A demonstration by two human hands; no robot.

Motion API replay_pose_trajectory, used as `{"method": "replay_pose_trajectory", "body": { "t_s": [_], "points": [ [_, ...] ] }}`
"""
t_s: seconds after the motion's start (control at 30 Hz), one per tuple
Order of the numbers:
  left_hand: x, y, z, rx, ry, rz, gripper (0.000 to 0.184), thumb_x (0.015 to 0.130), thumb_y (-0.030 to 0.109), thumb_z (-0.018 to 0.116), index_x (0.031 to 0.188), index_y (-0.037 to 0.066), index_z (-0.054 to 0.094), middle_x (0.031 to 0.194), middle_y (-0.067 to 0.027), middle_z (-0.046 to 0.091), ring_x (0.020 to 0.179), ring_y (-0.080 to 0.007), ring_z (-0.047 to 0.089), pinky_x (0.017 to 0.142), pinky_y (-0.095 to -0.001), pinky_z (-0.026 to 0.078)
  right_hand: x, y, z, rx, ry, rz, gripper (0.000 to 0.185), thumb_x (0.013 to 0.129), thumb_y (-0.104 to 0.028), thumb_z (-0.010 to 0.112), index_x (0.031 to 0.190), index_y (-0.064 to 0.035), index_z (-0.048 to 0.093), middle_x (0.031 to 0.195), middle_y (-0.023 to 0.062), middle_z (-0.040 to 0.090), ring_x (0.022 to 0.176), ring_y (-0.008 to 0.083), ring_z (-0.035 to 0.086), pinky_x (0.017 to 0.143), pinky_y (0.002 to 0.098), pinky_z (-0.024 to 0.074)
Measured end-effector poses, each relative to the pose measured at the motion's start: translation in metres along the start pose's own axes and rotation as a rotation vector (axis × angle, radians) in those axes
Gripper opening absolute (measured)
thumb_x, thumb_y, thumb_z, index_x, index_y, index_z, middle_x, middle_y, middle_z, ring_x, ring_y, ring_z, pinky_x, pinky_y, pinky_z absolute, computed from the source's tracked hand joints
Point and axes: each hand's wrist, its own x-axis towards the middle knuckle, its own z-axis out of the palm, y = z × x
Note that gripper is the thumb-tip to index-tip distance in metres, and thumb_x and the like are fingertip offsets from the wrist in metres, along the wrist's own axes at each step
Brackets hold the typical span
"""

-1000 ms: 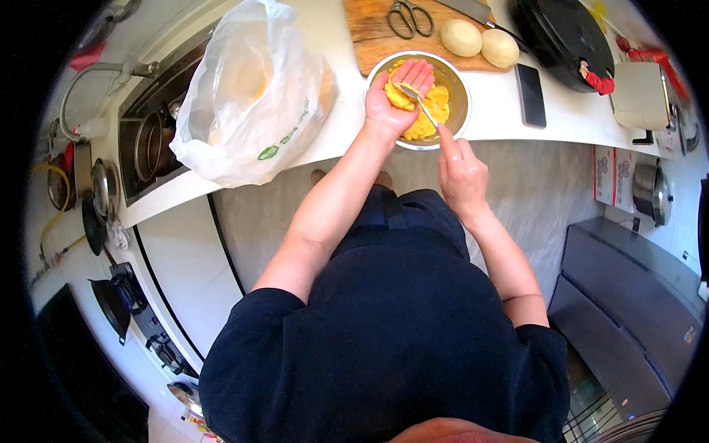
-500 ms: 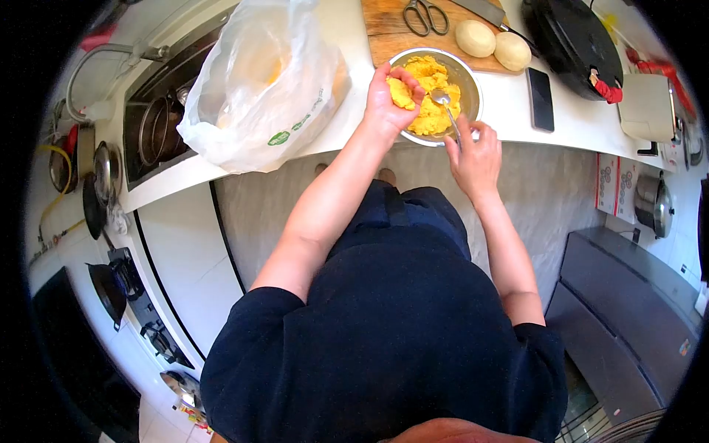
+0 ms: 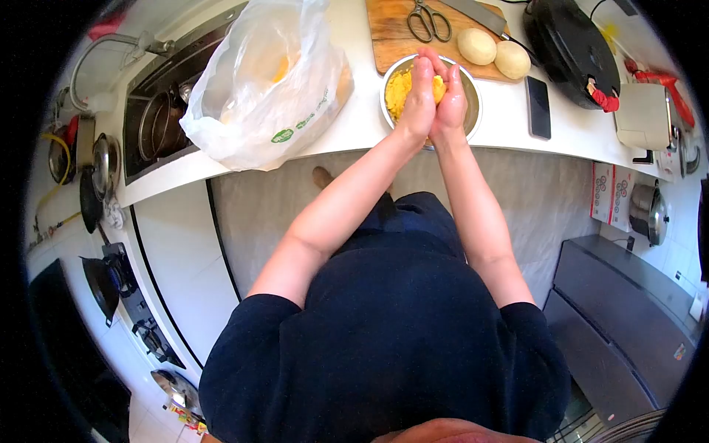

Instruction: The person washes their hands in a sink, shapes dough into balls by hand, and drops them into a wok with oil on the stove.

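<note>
Above the metal bowl (image 3: 478, 112), my left hand (image 3: 419, 103) and my right hand (image 3: 452, 107) are pressed palm to palm around a lump of yellow mash (image 3: 439, 89). A bit of the lump shows between the palms. More yellow mash (image 3: 397, 90) lies in the bowl's left side. My hands cover the middle of the bowl, and the spoon is out of sight. Just behind the bowl, two pale round dough balls (image 3: 477, 46) sit on a wooden cutting board (image 3: 384, 46).
Scissors (image 3: 430, 21) and a knife (image 3: 473, 13) lie on the board. Left is a white plastic bag (image 3: 258, 111) beside the sink (image 3: 151, 125). A phone (image 3: 538, 108) and a black round appliance (image 3: 572, 55) are on the right of the counter (image 3: 502, 136).
My right hand has let go of the spoon and come against my left hand. The yellow lump from my left palm is now between both hands.
</note>
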Motion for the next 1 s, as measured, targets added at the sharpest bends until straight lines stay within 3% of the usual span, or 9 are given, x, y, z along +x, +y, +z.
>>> {"method": "replay_pose_trajectory", "body": {
  "t_s": [0.2, 0.37, 0.5, 0.6, 0.7, 0.73, 0.83, 0.87, 1.0],
  "points": [
    [-0.002, 0.026, 0.005, -0.143, 0.033, -0.065, 0.058, 0.096, 0.049, 0.028, 0.125, 0.002, 0.042, 0.125, -0.0118, 0.041, 0.114, -0.0152, 0.043, 0.098, -0.0276, 0.032, 0.012, 0.004, -0.02, 0.615, 0.147, 0.191, 0.047, 0.098, -0.035, 0.027, 0.117, 0.0006, 0.051, 0.127, 0.0148, 0.048, 0.121, 0.0264, 0.042, 0.103, 0.0398, 0.0323],
    [0.008, 0.027, -0.006, 0.445, 0.093, 0.286, 0.058, 0.095, 0.047, 0.032, 0.123, -0.003, 0.043, 0.118, -0.015, 0.047, 0.086, -0.0159, 0.058, 0.073, -0.0261, 0.049, 0.02, 0.015, -0.047, 0.868, -0.01, 0.398, 0.04, 0.095, -0.042, 0.037, 0.094, -0.0055, 0.054, 0.095, 0.0103, 0.057, 0.08, 0.0186, 0.055, 0.067, 0.0265, 0.0476],
    [0.008, 0.036, -0.002, 0.431, 0.069, 0.126, 0.067, 0.095, 0.049, 0.028, 0.133, -0.005, 0.034, 0.136, -0.0196, 0.036, 0.119, -0.0229, 0.04, 0.1, -0.0302, 0.03, 0.018, 0.009, -0.049, 0.849, -0.086, 0.458, 0.04, 0.093, -0.047, 0.042, 0.078, -0.0101, 0.049, 0.067, 0.003, 0.05, 0.054, 0.0105, 0.044, 0.043, 0.0169, 0.0368],
    [0.01, 0.037, 0.0, 0.155, 0.054, -0.076, 0.065, 0.095, 0.049, 0.026, 0.13, -0.005, 0.038, 0.137, -0.0191, 0.038, 0.122, -0.0236, 0.041, 0.104, -0.0314, 0.029, 0.023, 0.013, -0.062, 0.633, -0.262, 0.335, 0.046, 0.095, -0.048, 0.036, 0.08, -0.0088, 0.055, 0.069, 0.0053, 0.055, 0.058, 0.0129, 0.051, 0.051, 0.021, 0.0437],
    [0.025, 0.011, -0.019, -0.322, -0.068, -0.282, 0.062, 0.095, 0.048, 0.023, 0.122, -0.003, 0.046, 0.133, -0.0181, 0.042, 0.119, -0.0235, 0.044, 0.103, -0.0322, 0.032, 0.001, -0.003, -0.005, -0.166, 0.166, -0.118, 0.059, 0.095, -0.051, 0.026, 0.09, -0.0039, 0.06, 0.079, 0.0082, 0.061, 0.069, 0.0184, 0.057, 0.066, 0.0281, 0.0479],
    [0.027, 0.007, -0.017, -0.474, -0.016, -0.261, 0.058, 0.095, 0.047, 0.022, 0.112, -0.001, 0.05, 0.126, -0.018, 0.049, 0.117, -0.0246, 0.046, 0.102, -0.0358, 0.034, 0.001, -0.004, -0.006, -0.578, 0.031, -0.272, 0.069, 0.095, -0.053, 0.018, 0.107, 0.001, 0.06, 0.097, 0.0123, 0.062, 0.09, 0.0241, 0.058, 0.087, 0.0337, 0.0427],
    [0.031, 0.006, -0.02, -0.792, 0.058, -0.361, 0.056, 0.095, 0.047, 0.022, 0.111, 0.001, 0.05, 0.125, -0.0171, 0.05, 0.116, -0.0266, 0.046, 0.101, -0.041, 0.035, -0.019, -0.003, 0.0, -0.813, -0.126, -0.36, 0.078, 0.093, -0.058, 0.016, 0.121, 0.0079, 0.048, 0.124, 0.019, 0.05, 0.121, 0.0256, 0.044, 0.102, 0.0344, 0.031],
    [0.033, 0.002, -0.025, -0.877, 0.006, -0.385, 0.054, 0.095, 0.046, 0.024, 0.118, 0.003, 0.048, 0.126, -0.0149, 0.049, 0.116, -0.0274, 0.047, 0.1, -0.045, 0.036, -0.019, -0.001, -0.002, -0.676, -0.084, -0.371, 0.061, 0.097, -0.045, 0.021, 0.123, 0.0011, 0.051, 0.123, 0.0197, 0.052, 0.123, 0.0308, 0.041, 0.105, 0.0367, 0.0252],
    [0.038, -0.016, -0.033, -0.83, -0.019, -0.384, 0.053, 0.095, 0.046, 0.028, 0.124, 0.005, 0.043, 0.125, -0.0151, 0.049, 0.115, -0.0283, 0.047, 0.1, -0.0386, 0.037, -0.005, -0.019, -0.002, -1.315, -0.094, -0.89, 0.047, 0.094, -0.032, 0.037, 0.126, 0.0007, 0.048, 0.135, 0.0198, 0.04, 0.129, 0.0405, 0.029, 0.107, 0.0503, 0.0159]
  ]
}}
